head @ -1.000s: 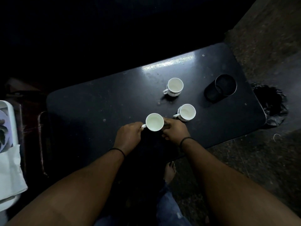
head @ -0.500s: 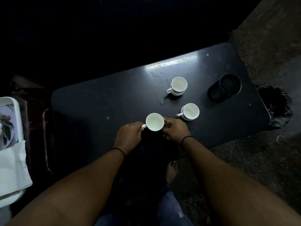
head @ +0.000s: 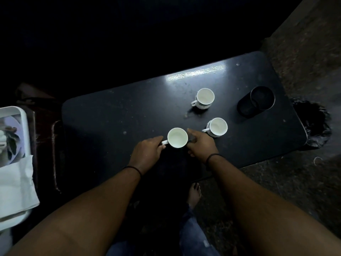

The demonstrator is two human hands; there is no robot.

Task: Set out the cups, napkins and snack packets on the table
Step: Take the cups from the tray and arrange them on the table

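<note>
A white cup (head: 177, 138) sits just below the middle of the frame, near the lower edge of a dark, glossy table (head: 114, 115). It is small and round, its inside plain, pale and seemingly bare, with a thin white handle sticking out to the left. The left hand (head: 147, 154) comes in from the lower left and pinches that handle between curled fingertips. The right hand (head: 202, 144) lies against the cup's right side, fingers curved round its wall; how firmly it grips cannot be told in the dim light. Each wrist wears a thin dark band.

Two more white cups of the same shape stand upright to the upper right. The nearer cup (head: 216, 127) is just beside the right hand, its handle pointing left. The farther cup (head: 203, 98) stands apart from both, closer to the table's far edge, and a faint pattern shows on its outer wall. A dark round holder (head: 258, 100) stands toward the right end of the table.

At the left edge of the frame a white tray (head: 23, 119) carries folded white napkins (head: 14, 183). A bare foot (head: 193, 194) shows on the floor below the table, in the lower centre.
</note>
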